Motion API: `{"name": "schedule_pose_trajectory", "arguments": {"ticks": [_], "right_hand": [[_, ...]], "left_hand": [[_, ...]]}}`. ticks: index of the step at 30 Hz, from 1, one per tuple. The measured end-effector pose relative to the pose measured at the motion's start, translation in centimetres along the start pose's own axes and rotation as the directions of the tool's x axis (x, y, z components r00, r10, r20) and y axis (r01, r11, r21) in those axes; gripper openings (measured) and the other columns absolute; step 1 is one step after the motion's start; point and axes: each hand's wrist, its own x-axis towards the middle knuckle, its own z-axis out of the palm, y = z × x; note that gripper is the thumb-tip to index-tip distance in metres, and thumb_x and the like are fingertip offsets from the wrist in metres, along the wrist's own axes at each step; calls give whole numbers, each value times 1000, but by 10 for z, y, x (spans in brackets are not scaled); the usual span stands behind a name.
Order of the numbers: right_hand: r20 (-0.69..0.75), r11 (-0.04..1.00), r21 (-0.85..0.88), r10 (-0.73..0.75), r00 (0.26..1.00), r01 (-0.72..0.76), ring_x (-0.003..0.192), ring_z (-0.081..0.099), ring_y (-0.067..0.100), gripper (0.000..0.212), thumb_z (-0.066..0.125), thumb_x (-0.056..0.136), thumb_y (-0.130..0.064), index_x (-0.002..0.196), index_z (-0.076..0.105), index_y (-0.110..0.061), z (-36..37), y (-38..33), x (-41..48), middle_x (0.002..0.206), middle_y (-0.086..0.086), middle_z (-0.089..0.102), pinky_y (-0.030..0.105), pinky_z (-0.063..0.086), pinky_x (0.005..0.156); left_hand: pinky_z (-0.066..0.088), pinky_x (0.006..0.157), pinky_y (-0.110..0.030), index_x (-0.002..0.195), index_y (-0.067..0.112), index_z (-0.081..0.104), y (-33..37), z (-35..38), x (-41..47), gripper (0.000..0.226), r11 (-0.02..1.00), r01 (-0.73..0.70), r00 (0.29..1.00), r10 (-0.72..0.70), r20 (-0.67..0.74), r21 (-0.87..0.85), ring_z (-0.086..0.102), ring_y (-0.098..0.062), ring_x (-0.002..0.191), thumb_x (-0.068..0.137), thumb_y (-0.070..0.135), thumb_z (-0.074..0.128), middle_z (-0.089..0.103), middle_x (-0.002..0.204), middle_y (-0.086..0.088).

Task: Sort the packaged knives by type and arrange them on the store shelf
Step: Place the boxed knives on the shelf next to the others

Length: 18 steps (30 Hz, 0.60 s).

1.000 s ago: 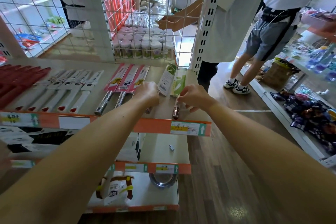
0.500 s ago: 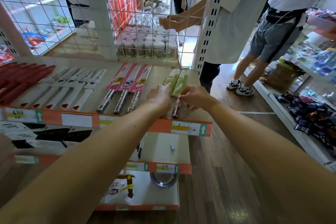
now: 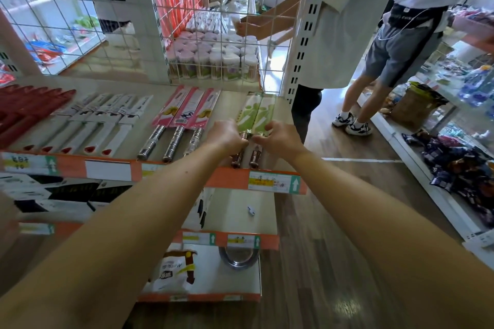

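Now L grip (image 3: 227, 134) & R grip (image 3: 278, 139) in pinch on green-pack knives (image 3: 256, 114); shelf tag (image 3: 272, 181) txt illegible.

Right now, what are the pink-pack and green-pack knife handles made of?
The pink-pack knife handles look like polished steel: silvery mirror glints, ringed grooves. The green-pack knife handles are glossy coppery-brown, ringed; plated metal or lacquered wood, cannot tell.

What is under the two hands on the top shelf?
Two green-packaged knives lie side by side under the left hand and right hand, with their brown handles pointing to the shelf edge. The hands cover where packs meet handles.
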Motion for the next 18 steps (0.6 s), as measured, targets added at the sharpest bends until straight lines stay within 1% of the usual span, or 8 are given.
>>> {"name": "schedule_pose_trajectory", "arguments": {"ticks": [2,5,7,9,11,14,16,18], "right_hand": [[26,1000,5,31,999,-31,90,62,19,33,72,82,-24,107,65,-3,3,1,5,102,8,66,28,48,78],[51,998,35,53,997,-55,83,63,19,23,70,79,-12,99,68,-1,3,0,8,92,10,66,27,51,72],[62,998,34,44,997,-46,83,63,21,18,69,79,-8,96,69,-2,2,0,7,88,10,64,27,51,69],[62,999,33,30,998,-32,83,62,19,16,67,81,-7,96,68,-2,2,0,5,87,9,62,27,52,72],[52,999,48,14,999,-16,84,63,20,15,66,82,-7,96,68,-1,2,0,3,89,11,63,29,53,76],[41,999,45,5,999,-7,88,65,24,15,65,83,-9,96,69,-1,4,1,2,97,15,67,32,54,79],[31,1000,14,4,1000,-4,88,66,25,18,66,83,-11,96,69,1,5,2,2,97,16,68,31,54,77],[14,1000,-9,3,1000,-3,83,64,23,18,68,82,-13,94,69,2,5,3,2,92,14,68,24,51,65]], "left_hand": [[40,52,-22,100,2,60,2,2,-1,30,1000,3,1000,-3,-7,-14,55,-20,76,87,29,66,58,87,-10],[39,59,-25,102,4,57,6,5,-5,28,1000,-2,1000,2,-26,1,52,-18,78,89,28,63,58,91,-9],[39,65,-26,106,3,57,7,5,-6,31,1000,2,1000,-1,-25,24,50,-18,80,90,28,62,61,100,-12],[40,67,-26,108,2,57,8,3,-6,34,999,14,1000,-14,-14,36,51,-19,81,90,30,61,63,105,-13],[40,65,-25,106,1,59,9,2,-7,36,998,21,1000,-21,-5,63,50,-19,79,89,33,61,63,101,-13],[34,52,-20,104,-1,60,10,1,-12,37,996,15,1000,-13,-17,90,47,-17,76,90,33,60,52,86,-9],[34,56,-23,106,0,58,10,1,-15,35,996,10,1000,-8,-24,90,45,-17,78,91,32,59,48,85,-8],[35,64,-25,108,1,57,12,1,-18,34,996,4,999,-1,-36,88,45,-18,80,92,31,58,48,88,-8]]}}
